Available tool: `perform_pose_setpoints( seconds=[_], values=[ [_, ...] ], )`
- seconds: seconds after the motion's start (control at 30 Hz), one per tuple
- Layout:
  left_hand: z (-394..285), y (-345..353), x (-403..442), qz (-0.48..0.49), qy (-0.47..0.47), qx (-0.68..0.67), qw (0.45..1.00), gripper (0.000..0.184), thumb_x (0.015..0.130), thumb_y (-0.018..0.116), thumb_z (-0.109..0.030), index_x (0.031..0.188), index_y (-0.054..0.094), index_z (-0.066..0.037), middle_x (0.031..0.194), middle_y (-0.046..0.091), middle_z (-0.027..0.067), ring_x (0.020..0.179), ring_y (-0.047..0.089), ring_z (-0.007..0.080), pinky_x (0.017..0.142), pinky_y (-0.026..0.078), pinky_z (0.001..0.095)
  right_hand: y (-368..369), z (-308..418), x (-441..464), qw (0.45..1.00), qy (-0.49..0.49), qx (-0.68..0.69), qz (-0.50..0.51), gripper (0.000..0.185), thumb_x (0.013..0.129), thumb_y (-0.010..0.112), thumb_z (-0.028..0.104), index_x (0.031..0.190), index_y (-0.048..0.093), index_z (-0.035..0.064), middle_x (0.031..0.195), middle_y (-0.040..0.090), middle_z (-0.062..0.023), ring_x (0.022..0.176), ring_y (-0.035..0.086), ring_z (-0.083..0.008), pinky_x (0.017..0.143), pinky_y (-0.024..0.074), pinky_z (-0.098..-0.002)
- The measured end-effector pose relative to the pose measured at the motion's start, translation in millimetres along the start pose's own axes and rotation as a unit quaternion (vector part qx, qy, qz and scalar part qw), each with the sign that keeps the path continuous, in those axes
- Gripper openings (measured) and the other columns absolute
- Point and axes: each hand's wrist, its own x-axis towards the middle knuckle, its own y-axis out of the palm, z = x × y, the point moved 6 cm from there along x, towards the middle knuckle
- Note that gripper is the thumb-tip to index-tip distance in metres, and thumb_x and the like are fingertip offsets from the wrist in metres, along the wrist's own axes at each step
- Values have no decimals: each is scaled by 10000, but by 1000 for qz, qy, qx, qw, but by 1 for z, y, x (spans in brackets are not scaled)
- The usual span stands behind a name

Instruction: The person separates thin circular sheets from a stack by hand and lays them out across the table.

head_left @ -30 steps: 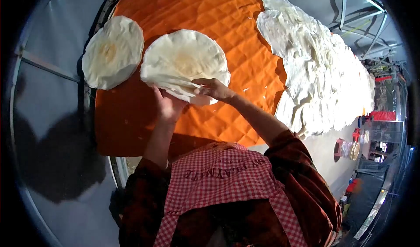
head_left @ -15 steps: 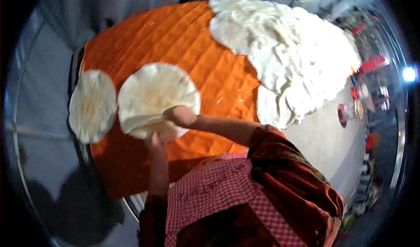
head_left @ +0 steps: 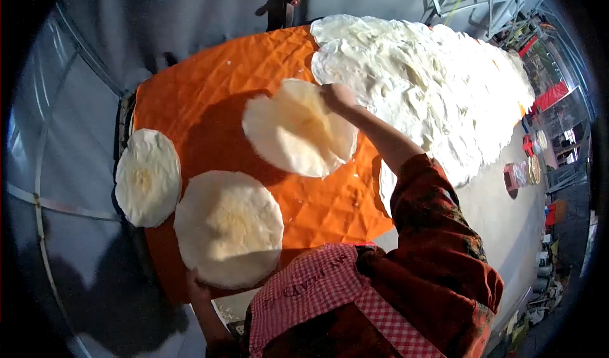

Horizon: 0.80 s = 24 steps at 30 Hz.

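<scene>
My right hand [head_left: 338, 98] is closed on the upper right edge of a thin round flatbread [head_left: 282, 133]. This flatbread hangs above the orange quilted cloth [head_left: 222, 120], folded and creased below my grip, with its shadow on the cloth. Down at the lower left, my left hand [head_left: 198, 288] is at the near edge of another round flatbread [head_left: 244, 221]. That hand is dim and its fingers are too unclear to make out. A third flatbread [head_left: 147, 177] lies at the cloth's left edge.
A large heap of overlapping white flatbreads [head_left: 425, 85] covers the far right of the cloth. Beyond it, a pale surface [head_left: 482, 212] carries a clear container [head_left: 523, 173]. Grey sheeting [head_left: 196, 22] and metal bars stand behind and to the left.
My right hand has lifted a flatbread and carried it up and right, toward the heap. Another flatbread now shows below. My left hand has moved down and left. The view has shifted.
</scene>
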Motion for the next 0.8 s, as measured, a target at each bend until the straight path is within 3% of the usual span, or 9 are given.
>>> perform_pose_setpoints(
  seconds=[0.13, 0.2, 0.33, 0.4, 0.47, 0.53, 0.67, 0.73, 0.8],
  values=[
    [2, 62, -32, 37, -30, -171, 984, 543, 876, 472, -386, 1310, 359, -80, 1372, 358, 117, 1220, 374, 309, 997, 327, 469, 22, 44, 62, 977, -188, -83, -49, 157, 756, 568, 233, 765, 665, 111, 695, 652, -103, 606, 622, -309, 523, 453, -434],
    [9, 86, -46, 46, -31, -221, 974, 620, 899, 452, -450, 1384, 301, -95, 1413, 326, 102, 1263, 346, 311, 1028, 305, 487, 3, 96, 88, 812, -370, -449, -52, 153, 743, 574, 240, 712, 674, 128, 732, 666, -76, 628, 631, -259, 488, 439, -378],
    [21, 93, -58, -6, 5, -246, 969, 614, 900, 448, -463, 1378, 313, -101, 1411, 329, 102, 1258, 351, 310, 1027, 310, 485, -57, 85, 171, 800, -329, -497, -71, 225, 685, 555, 309, 605, 656, 124, 696, 651, -86, 691, 637, -254, 502, 446, -397],
    [56, 50, -44, -6, -22, -280, 960, 603, 902, 445, -464, 1366, 330, -97, 1391, 358, 102, 1243, 369, 308, 1016, 325, 485, -79, 59, 197, 845, -288, -440, -100, 254, 722, 537, 332, 642, 670, 131, 707, 658, -83, 700, 633, -270, 567, 458, -447],
    [68, 36, -42, -16, -38, -281, 959, 590, 903, 446, -462, 1353, 349, -93, 1365, 391, 102, 1225, 390, 302, 1005, 341, 482, -90, -7, 216, 984, -75, 23, -161, 302, 761, 560, 386, 779, 665, 103, 746, 660, -73, 712, 629, -244, 591, 463, -393],
    [52, 55, -49, -59, -38, -252, 965, 575, 903, 451, -456, 1338, 368, -90, 1333, 428, 101, 1205, 413, 293, 994, 358, 476, -39, -46, 214, 856, 173, 469, -127, 391, 800, 584, 440, 916, 661, 75, 784, 661, -62, 725, 625, -217, 615, 469, -339],
    [44, 50, -43, -104, 7, -197, 975, 510, 922, 448, -385, 1304, 403, -50, 1293, 464, 105, 1157, 454, 266, 985, 366, 432, 81, 12, 111, 952, -120, 282, -11, 381, 887, 527, 341, 1098, 573, 27, 971, 615, -40, 826, 593, -155, 689, 479, -298],
    [41, 51, -49, -143, -23, -132, 981, 453, 901, 475, -304, 1248, 446, -14, 1231, 487, 90, 1144, 451, 257, 958, 379, 410, 189, 57, -1, 828, -169, 438, 305, 393, 940, 400, 283, 1195, 518, 7, 1068, 601, -72, 919, 574, -167, 693, 480, -310],
    [39, 48, -48, -237, -28, -86, 967, 402, 836, 554, -167, 1186, 473, 13, 1140, 536, 93, 1039, 523, 258, 898, 420, 416, 211, 138, -140, 761, -180, 392, 484, 434, 876, 546, 249, 1255, 475, 49, 1161, 562, -100, 1029, 543, -204, 846, 444, -334]
  ],
)
